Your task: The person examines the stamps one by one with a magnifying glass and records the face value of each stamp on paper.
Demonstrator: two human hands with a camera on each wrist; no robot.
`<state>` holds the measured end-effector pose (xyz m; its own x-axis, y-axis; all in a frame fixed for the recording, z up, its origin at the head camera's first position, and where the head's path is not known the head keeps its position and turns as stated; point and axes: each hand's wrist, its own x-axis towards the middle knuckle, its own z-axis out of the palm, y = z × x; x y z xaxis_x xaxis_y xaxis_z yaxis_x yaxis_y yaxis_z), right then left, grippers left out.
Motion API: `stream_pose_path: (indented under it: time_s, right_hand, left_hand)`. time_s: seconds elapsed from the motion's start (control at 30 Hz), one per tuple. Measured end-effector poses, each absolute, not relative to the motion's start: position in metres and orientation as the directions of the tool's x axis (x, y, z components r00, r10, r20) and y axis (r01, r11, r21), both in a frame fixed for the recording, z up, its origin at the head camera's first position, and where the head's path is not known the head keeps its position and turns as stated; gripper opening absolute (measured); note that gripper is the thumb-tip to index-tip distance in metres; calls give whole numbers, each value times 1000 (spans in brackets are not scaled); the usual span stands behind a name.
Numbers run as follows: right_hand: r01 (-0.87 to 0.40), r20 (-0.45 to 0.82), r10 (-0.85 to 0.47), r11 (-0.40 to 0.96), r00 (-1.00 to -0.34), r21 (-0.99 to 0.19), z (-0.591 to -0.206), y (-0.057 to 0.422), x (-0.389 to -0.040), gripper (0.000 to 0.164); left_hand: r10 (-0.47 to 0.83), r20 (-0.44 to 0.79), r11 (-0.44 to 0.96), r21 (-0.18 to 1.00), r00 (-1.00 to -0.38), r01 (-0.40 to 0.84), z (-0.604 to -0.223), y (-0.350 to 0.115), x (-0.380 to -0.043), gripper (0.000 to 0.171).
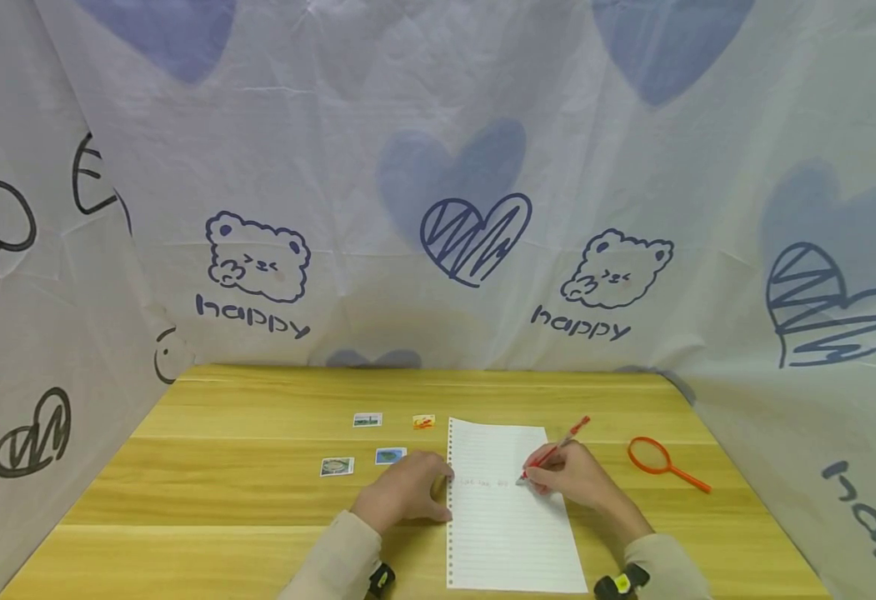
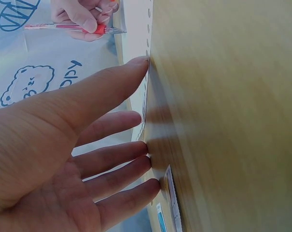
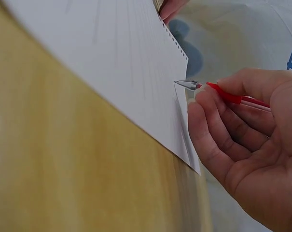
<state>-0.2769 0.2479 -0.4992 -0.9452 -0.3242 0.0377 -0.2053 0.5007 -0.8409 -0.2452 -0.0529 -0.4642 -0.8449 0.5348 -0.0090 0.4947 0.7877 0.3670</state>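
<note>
A lined sheet of paper [image 1: 508, 537] with punched holes along its left edge lies on the wooden table. My right hand [image 1: 568, 475] pinches a red pen [image 1: 576, 428], its metal tip at a faint line of red writing on the sheet. In the right wrist view the pen [image 3: 228, 94] sits between thumb and fingers, tip close to the paper [image 3: 102, 58]. My left hand [image 1: 405, 490] rests at the paper's holed edge, fingers extended. The left wrist view shows its thumb and fingertips along that edge, holding nothing, with a stamp [image 2: 173, 198] beside the little finger.
Several stamps lie left of the paper: a green-toned one [image 1: 337, 467], a blue one [image 1: 390, 456] by the left hand, a grey one [image 1: 367, 420] and a yellow-red one [image 1: 423, 422]. An orange-red magnifying glass [image 1: 666, 463] lies at the right. A printed cloth [image 1: 362, 167] hangs behind the table.
</note>
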Motion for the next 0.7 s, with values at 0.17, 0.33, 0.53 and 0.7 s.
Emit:
stream_pose_path:
  time_s: [0.17,0.33,0.53,0.7]
  right_hand:
    - [-216,53,-314,512,-948,-831,-498,246,-276,15]
    - [-240,70,-322,527,-944,-815,-496,244,-275,11]
    - [-263,73,-350,532,-934,-805,-497,246,-275,10]
    - [-250,69,-336,532,-939,-809,-495,246,-275,11]
  left_hand:
    - [536,-8,787,367,-844,497,-464,-53,-246,54]
    - [542,-6,785,360,-840,504,-465,-54,-246,54]
    - [541,-13,786,364,-841,500,-464,-54,-245,54]
    - [537,-17,788,366,-843,495,-464,-54,-246,54]
